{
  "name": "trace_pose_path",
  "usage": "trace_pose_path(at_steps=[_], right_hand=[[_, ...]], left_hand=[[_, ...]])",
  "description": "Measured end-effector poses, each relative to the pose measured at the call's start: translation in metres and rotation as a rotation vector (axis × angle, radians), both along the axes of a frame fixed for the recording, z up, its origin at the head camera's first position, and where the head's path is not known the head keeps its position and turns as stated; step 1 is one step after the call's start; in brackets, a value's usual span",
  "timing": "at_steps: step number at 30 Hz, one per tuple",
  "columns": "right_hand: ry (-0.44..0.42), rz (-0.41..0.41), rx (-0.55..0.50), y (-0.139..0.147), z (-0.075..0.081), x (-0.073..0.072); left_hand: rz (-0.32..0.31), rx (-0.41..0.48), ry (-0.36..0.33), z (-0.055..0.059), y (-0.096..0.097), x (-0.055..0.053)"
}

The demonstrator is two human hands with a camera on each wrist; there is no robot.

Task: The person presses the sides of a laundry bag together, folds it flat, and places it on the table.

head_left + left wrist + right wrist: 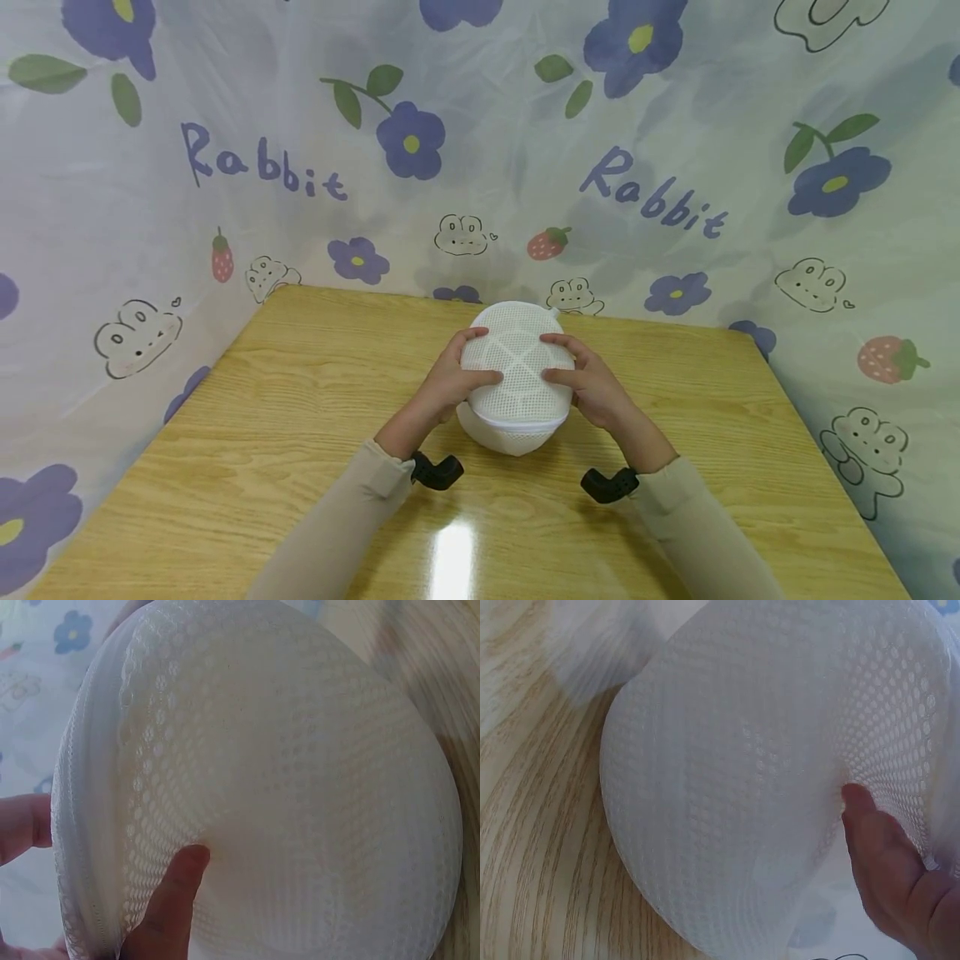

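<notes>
A rounded white mesh laundry bag [517, 362] with a zip band round its lower edge is held tilted over the table's middle. My left hand [453, 377] grips its left side, with the thumb and a finger on the upper face. From the right, my right hand [592, 382] grips it the same way. In the left wrist view a fingertip [196, 859] presses a dent into the mesh near the zip edge. A finger [866, 817] dents the mesh likewise in the right wrist view. What is inside the bag cannot be made out.
The wood-grain table [315, 375] spreads to both sides of the bag. A patterned curtain [495, 150] with rabbits and flowers closes off the back and both sides. A black wrist camera [438, 472] sits on the left wrist, another camera [609, 485] on the right.
</notes>
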State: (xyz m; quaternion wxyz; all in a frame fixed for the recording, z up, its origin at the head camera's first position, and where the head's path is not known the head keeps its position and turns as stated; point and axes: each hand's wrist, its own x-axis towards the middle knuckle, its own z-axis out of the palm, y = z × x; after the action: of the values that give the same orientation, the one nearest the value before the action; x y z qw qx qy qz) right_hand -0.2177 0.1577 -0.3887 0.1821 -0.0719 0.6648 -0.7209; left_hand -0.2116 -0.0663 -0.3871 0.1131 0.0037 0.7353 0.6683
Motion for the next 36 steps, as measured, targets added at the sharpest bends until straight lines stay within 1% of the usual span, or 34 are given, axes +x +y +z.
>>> trace_pose_path(at_steps=[7,13,19,24,32,36], right_hand=[[0.004,0.015,-0.014,-0.002,0.001,0.001],[0.006,0.024,-0.036,-0.003,0.000,-0.001],[-0.005,0.016,-0.053,-0.002,-0.005,-0.001],[-0.006,0.016,-0.062,-0.003,-0.008,0.001],[-0.008,0.005,-0.058,-0.006,-0.007,0.002],[-0.017,0.000,-0.057,-0.005,-0.007,0.003]], left_hand=[[0.016,-0.020,-0.006,0.003,0.002,0.001],[0.031,-0.019,0.004,-0.001,0.002,-0.001],[0.012,0.006,0.011,-0.005,0.003,0.000],[0.000,0.005,0.021,-0.009,0.002,-0.001],[-0.008,0.015,0.019,-0.010,0.001,-0.002],[-0.013,-0.013,0.025,-0.011,0.002,-0.002]])
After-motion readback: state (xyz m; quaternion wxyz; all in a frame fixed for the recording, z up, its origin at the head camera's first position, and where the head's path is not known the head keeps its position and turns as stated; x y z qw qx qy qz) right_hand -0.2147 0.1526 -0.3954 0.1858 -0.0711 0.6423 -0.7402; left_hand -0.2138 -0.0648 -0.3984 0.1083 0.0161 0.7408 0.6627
